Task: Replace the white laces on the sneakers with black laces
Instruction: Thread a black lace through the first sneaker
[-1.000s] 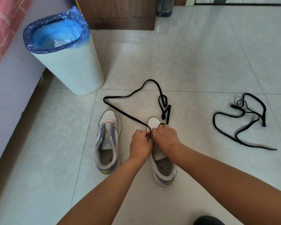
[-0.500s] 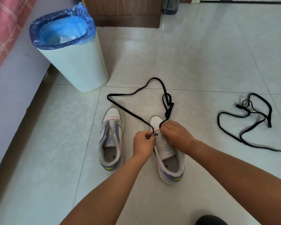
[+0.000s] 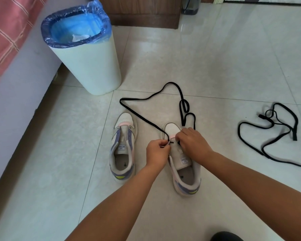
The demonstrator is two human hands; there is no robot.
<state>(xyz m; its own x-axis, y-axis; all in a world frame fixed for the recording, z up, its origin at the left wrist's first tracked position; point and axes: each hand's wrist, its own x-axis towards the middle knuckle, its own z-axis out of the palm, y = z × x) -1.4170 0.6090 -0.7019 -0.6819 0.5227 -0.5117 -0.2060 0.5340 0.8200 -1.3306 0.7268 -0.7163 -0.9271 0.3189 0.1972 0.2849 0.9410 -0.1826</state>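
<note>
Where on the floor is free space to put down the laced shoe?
Bare tiles lie between the right shoe and the spare lace, and left of the left shoe toward the bed edge. It is crowded ahead of the toes, where the black lace loops near the bin.

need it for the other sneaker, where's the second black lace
In the head view, the second black lace lies loose on the floor tiles at the right, beyond the right hand.
</note>
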